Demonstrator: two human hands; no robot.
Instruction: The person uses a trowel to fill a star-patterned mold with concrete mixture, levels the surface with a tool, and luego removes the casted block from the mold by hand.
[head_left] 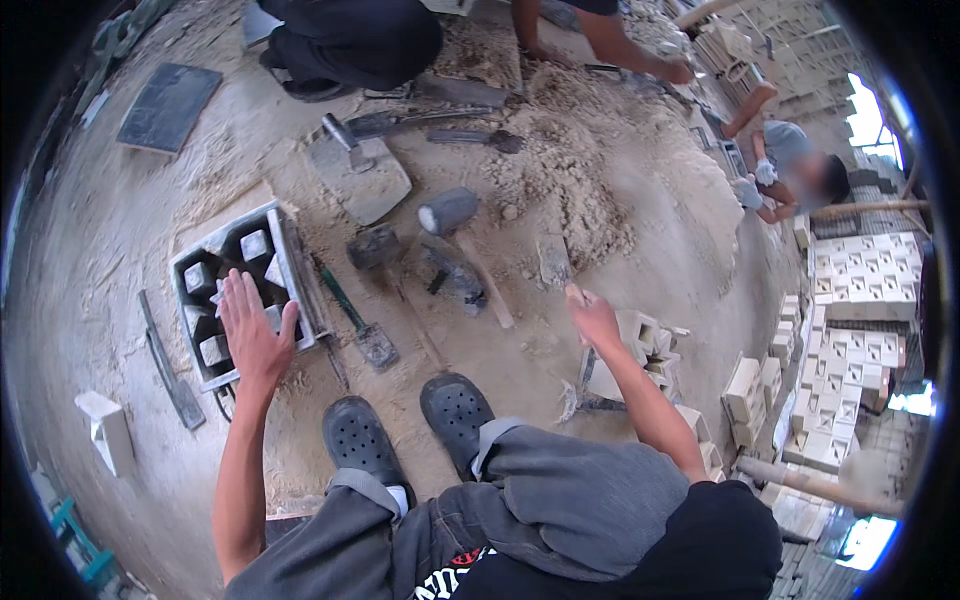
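At the left, my left hand lies with its fingers stretched out over a metal block mould. Several grey, block-like cores stand inside the frame, and one pale piece is partly hidden under my fingers. My right hand is closed round the handle of a small flat-bladed trowel. Its blade rests at the lower edge of a heap of sandy mix. Just right of the mould lies a small green-handled trowel.
Between my hands lie two mallets and a dark lump. Beyond them is a wide flat trowel. Pale hollow blocks stand near my right forearm, with stacks farther right. Other people crouch ahead.
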